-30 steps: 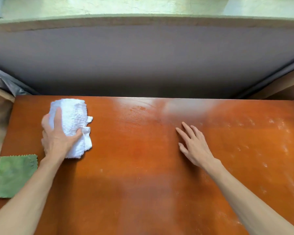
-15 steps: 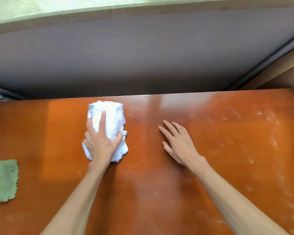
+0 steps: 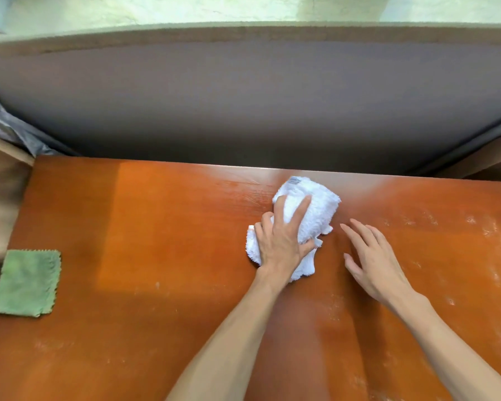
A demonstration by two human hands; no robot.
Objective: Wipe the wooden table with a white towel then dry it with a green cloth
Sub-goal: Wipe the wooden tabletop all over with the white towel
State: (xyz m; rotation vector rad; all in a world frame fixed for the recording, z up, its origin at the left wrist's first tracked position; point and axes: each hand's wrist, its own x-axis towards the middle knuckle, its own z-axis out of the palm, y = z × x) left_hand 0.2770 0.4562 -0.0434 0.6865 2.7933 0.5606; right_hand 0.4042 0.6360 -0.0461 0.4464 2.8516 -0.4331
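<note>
- White towel (image 3: 307, 215), bunched at upper centre of the worktop (image 3: 162, 233), looks soft and light; best pressed flat from above.
- Left hand (image 3: 281, 241) lies spread on the towel, pressing it down; right hand (image 3: 373, 259) rests spread flat just beside it.
- Green cloth (image 3: 26, 282) lies limp at lower left, likely easy to pinch by an edge.

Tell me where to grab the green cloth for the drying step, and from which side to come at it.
Pinch the green cloth at its near right corner, coming from the right. It lies flat on the wooden table near the left edge, and that corner looks slightly lifted, so fingers could probably slide under. The left hand presses the white towel; the right hand rests flat.
</note>
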